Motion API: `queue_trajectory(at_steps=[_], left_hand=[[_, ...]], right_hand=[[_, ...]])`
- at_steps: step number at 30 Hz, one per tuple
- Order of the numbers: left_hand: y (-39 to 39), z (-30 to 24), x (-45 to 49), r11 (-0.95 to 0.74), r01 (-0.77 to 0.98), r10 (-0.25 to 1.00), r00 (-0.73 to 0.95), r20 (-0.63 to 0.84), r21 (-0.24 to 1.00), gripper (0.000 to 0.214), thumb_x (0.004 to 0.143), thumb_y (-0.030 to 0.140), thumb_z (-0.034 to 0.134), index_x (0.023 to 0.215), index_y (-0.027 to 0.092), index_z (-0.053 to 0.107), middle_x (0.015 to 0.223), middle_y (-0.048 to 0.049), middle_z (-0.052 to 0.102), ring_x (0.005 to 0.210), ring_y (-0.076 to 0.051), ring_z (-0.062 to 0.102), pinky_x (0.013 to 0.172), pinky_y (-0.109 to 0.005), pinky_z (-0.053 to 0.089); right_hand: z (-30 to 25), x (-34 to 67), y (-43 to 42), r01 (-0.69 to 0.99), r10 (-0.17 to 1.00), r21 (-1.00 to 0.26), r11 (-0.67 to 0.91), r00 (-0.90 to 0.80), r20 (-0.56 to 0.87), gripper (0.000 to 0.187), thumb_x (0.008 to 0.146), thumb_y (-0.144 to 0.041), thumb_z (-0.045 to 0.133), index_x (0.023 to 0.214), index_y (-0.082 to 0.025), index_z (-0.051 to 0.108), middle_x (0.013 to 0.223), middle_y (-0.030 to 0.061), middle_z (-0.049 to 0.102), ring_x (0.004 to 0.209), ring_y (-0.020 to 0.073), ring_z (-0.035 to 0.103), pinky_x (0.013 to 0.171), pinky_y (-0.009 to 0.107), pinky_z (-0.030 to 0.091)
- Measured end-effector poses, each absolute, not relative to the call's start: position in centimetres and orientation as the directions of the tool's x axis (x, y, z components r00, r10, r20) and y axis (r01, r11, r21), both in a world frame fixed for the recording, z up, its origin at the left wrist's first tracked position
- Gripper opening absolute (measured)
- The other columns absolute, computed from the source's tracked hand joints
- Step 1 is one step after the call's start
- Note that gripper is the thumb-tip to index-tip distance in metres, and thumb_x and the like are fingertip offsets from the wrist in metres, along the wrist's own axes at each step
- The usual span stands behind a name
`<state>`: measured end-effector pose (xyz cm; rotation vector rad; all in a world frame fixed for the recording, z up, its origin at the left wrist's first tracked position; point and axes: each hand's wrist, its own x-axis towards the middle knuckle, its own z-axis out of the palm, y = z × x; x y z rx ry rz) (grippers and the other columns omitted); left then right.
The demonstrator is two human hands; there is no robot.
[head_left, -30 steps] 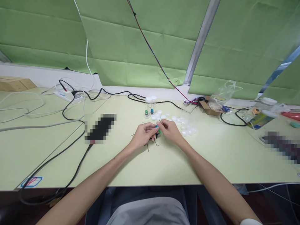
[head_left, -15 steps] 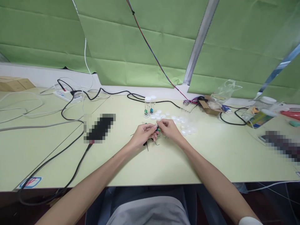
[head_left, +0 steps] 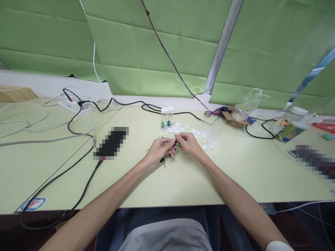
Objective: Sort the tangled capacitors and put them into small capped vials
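Note:
My left hand (head_left: 158, 151) and my right hand (head_left: 188, 143) meet fingertip to fingertip over the middle of the pale green table (head_left: 167, 181). Both pinch a small blue-green component (head_left: 175, 141) with thin wire legs between them. More such components with wire legs (head_left: 170, 159) lie on the table just under my hands. Two small clear vials with white caps (head_left: 165, 118), each with a coloured part inside, stand just beyond my hands. Several white caps (head_left: 206, 139) are scattered to the right of the vials.
Black and white cables (head_left: 78, 122) and a power strip (head_left: 75, 105) cover the left of the table. A dark blurred object (head_left: 111, 142) lies left of my hands. A plastic bag (head_left: 247, 104), a small cardboard box (head_left: 231, 119) and a jar (head_left: 291, 127) sit at the back right.
My hands stay pinched together on the small component; they have shifted very slightly away from me. Nothing else has moved.

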<state>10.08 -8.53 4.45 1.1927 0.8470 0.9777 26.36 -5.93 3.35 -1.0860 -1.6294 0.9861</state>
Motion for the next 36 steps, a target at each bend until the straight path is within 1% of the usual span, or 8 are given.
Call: queue_trajectory(at_steps=[8,11,14,16,18,22,28,36], left_hand=[[-8.3,4.5,9.9,0.091,-0.188,0.944,0.329,-0.025,0.978,0.040,0.072,0.048,0.078,0.083,0.011,0.069,0.073,-0.0058,0.066,0.058,-0.011,0.057,0.060,-0.026,0.048],[-8.1,4.6,9.7,0.082,-0.199,0.955,0.297,-0.019,0.977,0.040,0.071,0.048,0.078,0.083,0.011,0.069,0.075,-0.0067,0.067,0.058,-0.011,0.057,0.060,-0.026,0.048],[-8.0,4.6,9.5,0.075,-0.213,0.961,0.275,-0.014,0.974,0.040,0.070,0.048,0.080,0.083,0.011,0.069,0.079,-0.0080,0.069,0.059,-0.011,0.058,0.060,-0.026,0.049],[-8.0,4.6,9.5,0.071,-0.218,0.963,0.270,-0.009,0.973,0.040,0.069,0.048,0.080,0.083,0.012,0.069,0.079,-0.0082,0.069,0.060,-0.011,0.058,0.060,-0.026,0.049],[-8.0,4.7,9.5,0.066,-0.217,0.962,0.273,-0.004,0.974,0.040,0.069,0.049,0.080,0.082,0.012,0.069,0.078,-0.0078,0.069,0.060,-0.011,0.057,0.060,-0.026,0.049],[-8.1,4.8,9.5,0.066,-0.215,0.961,0.276,-0.004,0.974,0.039,0.070,0.049,0.078,0.080,0.012,0.069,0.076,-0.0069,0.068,0.058,-0.010,0.057,0.060,-0.026,0.048],[-8.1,4.7,9.5,0.069,-0.214,0.961,0.275,-0.008,0.974,0.038,0.072,0.048,0.078,0.080,0.012,0.068,0.077,-0.0066,0.068,0.059,-0.011,0.057,0.061,-0.026,0.048],[-8.1,4.8,9.5,0.068,-0.215,0.957,0.289,-0.003,0.974,0.036,0.074,0.047,0.076,0.079,0.013,0.067,0.073,-0.0052,0.066,0.057,-0.010,0.056,0.061,-0.027,0.047]], right_hand=[[3.7,26.4,-6.0,0.163,0.953,-0.949,0.269,-0.184,0.239,0.052,0.087,-0.063,0.053,0.059,-0.019,0.048,0.047,-0.0057,0.040,0.041,0.0080,0.036,0.043,0.023,0.029],[4.0,26.9,-5.8,0.206,0.956,-0.941,0.269,-0.175,0.235,0.050,0.089,-0.061,0.049,0.062,-0.019,0.050,0.048,-0.0053,0.042,0.042,0.0089,0.038,0.045,0.024,0.031],[4.2,27.7,-5.7,0.394,0.941,-0.857,0.333,-0.199,0.274,0.043,0.093,-0.048,0.049,0.061,-0.019,0.050,0.052,-0.0033,0.048,0.048,0.0100,0.042,0.051,0.024,0.034],[4.3,28.3,-5.7,0.565,0.915,-0.720,0.404,-0.267,0.304,0.032,0.090,-0.035,0.056,0.063,-0.018,0.053,0.057,-0.0021,0.054,0.054,0.0105,0.045,0.055,0.024,0.034],[4.3,28.7,-5.9,0.657,0.884,-0.593,0.466,-0.374,0.280,0.018,0.086,-0.026,0.059,0.070,-0.017,0.058,0.062,-0.0018,0.058,0.058,0.0109,0.048,0.057,0.024,0.034],[4.3,29.0,-6.1,0.693,0.845,-0.494,0.525,-0.493,0.208,0.004,0.082,-0.018,0.063,0.081,-0.017,0.066,0.072,0.0001,0.062,0.065,0.0115,0.051,0.061,0.023,0.034],[4.1,28.9,-6.0,0.681,0.822,-0.479,0.554,-0.537,0.186,0.006,0.079,-0.018,0.071,0.085,-0.016,0.073,0.084,0.0037,0.060,0.071,0.0128,0.053,0.066,0.024,0.038],[3.8,28.8,-6.0,0.688,0.807,-0.441,0.576,-0.565,0.173,0.007,0.080,-0.013,0.069,0.082,-0.017,0.074,0.084,0.0040,0.060,0.073,0.0142,0.053,0.067,0.024,0.037]])
